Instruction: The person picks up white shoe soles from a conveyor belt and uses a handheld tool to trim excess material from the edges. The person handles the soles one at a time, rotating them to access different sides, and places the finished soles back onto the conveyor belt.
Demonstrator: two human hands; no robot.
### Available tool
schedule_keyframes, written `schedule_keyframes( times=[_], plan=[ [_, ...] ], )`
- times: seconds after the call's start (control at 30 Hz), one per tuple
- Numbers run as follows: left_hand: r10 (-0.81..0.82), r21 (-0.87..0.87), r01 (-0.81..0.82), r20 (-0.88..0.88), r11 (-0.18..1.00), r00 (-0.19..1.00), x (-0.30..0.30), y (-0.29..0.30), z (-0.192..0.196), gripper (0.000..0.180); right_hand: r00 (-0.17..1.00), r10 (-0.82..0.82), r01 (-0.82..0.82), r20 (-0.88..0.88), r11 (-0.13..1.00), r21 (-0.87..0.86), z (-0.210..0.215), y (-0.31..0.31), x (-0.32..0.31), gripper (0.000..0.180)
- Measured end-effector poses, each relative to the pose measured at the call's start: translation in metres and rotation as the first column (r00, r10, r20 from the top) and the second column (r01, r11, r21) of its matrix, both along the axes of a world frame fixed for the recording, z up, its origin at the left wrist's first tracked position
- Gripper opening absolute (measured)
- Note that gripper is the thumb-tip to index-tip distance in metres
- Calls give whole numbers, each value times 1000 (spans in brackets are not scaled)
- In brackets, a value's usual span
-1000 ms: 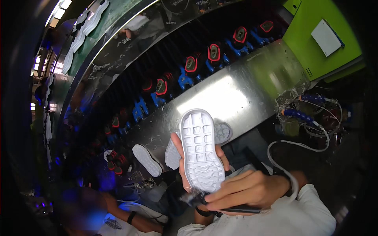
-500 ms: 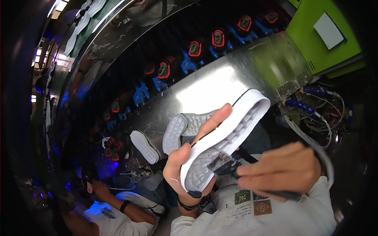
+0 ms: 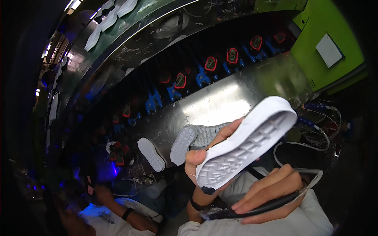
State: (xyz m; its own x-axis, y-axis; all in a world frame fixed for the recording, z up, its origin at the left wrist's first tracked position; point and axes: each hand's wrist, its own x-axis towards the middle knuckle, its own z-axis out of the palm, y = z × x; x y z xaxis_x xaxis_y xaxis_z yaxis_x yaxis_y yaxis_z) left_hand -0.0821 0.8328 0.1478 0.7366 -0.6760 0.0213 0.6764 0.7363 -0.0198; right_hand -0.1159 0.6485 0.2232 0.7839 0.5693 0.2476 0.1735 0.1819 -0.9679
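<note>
My left hand (image 3: pixel 193 160) grips a white-walled shoe sole (image 3: pixel 246 147), fingers wrapped round its heel-to-waist side. The sole is tilted, its hollow grey inner face with a ribbed pattern turned up toward me. My right hand (image 3: pixel 273 190) is closed round the long black handle of a brush (image 3: pixel 267 205), which has a pale hose or cord running off its rear end. The brush tip points left, below the sole and apart from it, near my left wrist. On the metal bench behind lie more grey soles: a lone one (image 3: pixel 151 154) and two overlapping, an upright one (image 3: pixel 184 144) among them.
A shiny metal bench (image 3: pixel 271 76) runs across, backed by a row of blue fixtures with red-rimmed parts (image 3: pixel 232 56). A green cabinet (image 3: pixel 346 27) stands at the far right, with blue-jointed hoses (image 3: pixel 315 106) below it. Another person's arm (image 3: pixel 122 208) is at the lower left.
The brush has left the sole's inner face and dropped lower, toward the left. The sole in my left hand sits further right in view, as my view has shifted too.
</note>
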Motion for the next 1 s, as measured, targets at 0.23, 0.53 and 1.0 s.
schedule_keyframes(
  times=[0.23,0.53,1.0],
  plan=[
    [304,122,-281,-249,952,920,10,-7,3,79,622,-690,776,370,608,-169,-17,16,24,17],
    [435,413,-380,-45,828,899,32,-48,-11,66,558,-798,817,229,576,18,-43,-16,38,22],
    [245,247,-342,350,907,904,131,-233,90,72,658,-707,739,-259,673,40,-20,-130,-67,23]
  ],
)
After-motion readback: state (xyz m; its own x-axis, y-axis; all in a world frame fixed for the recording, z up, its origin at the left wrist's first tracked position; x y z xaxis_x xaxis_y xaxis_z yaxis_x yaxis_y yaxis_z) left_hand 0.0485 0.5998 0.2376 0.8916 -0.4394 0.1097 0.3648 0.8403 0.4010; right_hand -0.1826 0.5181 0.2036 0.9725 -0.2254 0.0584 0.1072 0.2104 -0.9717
